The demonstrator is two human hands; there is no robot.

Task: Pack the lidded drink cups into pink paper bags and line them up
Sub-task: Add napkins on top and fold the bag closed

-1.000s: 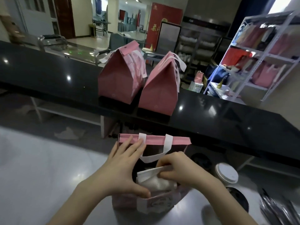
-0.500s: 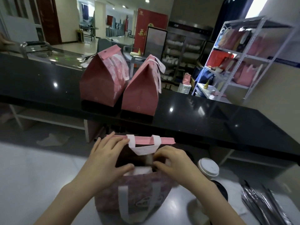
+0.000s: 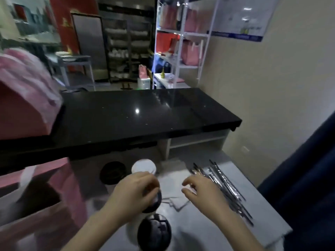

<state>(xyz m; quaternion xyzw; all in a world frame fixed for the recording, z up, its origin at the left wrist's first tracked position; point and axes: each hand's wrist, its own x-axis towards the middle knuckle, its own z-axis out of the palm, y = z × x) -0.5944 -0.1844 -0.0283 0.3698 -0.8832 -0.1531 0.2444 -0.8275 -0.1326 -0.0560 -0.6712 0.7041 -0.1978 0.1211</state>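
- Head view, smeared by motion: our left grip curls over a dark-lidded cup, hiding most of it. Our right grip hovers loose-fingered and empty over napkins.
- Left of them, an open pink bag, partly cut off, stands on the pale counter.
- Beyond, the black counter carries a blurred packed bag; shelves stand behind.
- Earlier, both grips were at the open bag's mouth; they have left it.

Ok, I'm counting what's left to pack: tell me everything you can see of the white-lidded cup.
The white-lidded cup stands upright on the grey worktop. Only its round white lid shows; the body is hidden. A dark round lid sits to its left. The left hand covers its near edge; contact cannot be told.
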